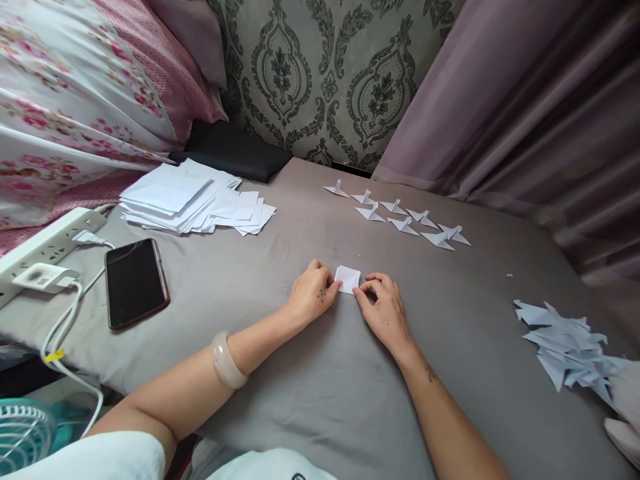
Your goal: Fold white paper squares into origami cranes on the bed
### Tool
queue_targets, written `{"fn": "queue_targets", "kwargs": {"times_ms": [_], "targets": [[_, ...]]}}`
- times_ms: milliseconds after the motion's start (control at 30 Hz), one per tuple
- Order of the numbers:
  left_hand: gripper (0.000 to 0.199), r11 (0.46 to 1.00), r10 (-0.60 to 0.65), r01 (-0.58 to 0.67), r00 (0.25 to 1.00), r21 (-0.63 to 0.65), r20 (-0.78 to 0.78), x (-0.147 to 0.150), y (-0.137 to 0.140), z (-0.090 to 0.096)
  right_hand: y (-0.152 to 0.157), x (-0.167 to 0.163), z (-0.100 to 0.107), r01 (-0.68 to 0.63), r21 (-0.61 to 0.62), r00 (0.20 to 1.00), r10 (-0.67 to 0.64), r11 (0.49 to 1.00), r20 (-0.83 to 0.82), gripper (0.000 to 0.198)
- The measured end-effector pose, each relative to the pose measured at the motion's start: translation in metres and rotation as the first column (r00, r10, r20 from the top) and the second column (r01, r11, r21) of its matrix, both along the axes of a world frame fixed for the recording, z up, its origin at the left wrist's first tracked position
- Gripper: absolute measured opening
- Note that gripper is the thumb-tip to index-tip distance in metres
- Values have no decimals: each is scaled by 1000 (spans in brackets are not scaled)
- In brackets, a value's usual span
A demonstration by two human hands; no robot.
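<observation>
A small folded square of white paper [349, 278] lies between my hands on the grey cloth. My left hand [315, 293] pinches its left edge, thumb at the lower left corner. At the paper's lower right corner, my right hand [385, 308] has its thumb and forefinger closed on the edge. Beyond them stand several folded paper birds [403, 225] in loose rows. A stack of white paper sheets [173, 197] lies at the far left.
A phone [137, 283] lies left, beside a white power strip [55, 243] with cables. At the right edge is a heap of flat folded paper pieces [570, 343]. A black flat case [235, 150] rests at the back; a turquoise fan [25, 430] stands lower left.
</observation>
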State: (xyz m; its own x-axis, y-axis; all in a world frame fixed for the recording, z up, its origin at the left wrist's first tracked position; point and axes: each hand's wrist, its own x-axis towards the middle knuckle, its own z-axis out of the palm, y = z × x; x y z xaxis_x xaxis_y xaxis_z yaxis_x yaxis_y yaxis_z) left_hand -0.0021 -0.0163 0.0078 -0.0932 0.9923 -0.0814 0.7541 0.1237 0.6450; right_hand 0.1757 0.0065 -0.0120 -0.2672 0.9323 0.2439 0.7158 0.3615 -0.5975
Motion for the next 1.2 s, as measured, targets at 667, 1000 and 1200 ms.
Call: {"fn": "queue_targets", "kwargs": {"times_ms": [667,1000,1200], "targets": [[26,886,-402,464,764,-3,-505,-2,-16,11,-7,1,2,-265,162,957,240,951,161,43],[26,820,-444,571,673,35,-592,-19,3,6,-4,-1,12,-292,107,947,272,950,171,34],[28,806,-411,578,702,129,-581,-26,9,-3,15,-7,17,-318,95,910,276,943,309,26]]}}
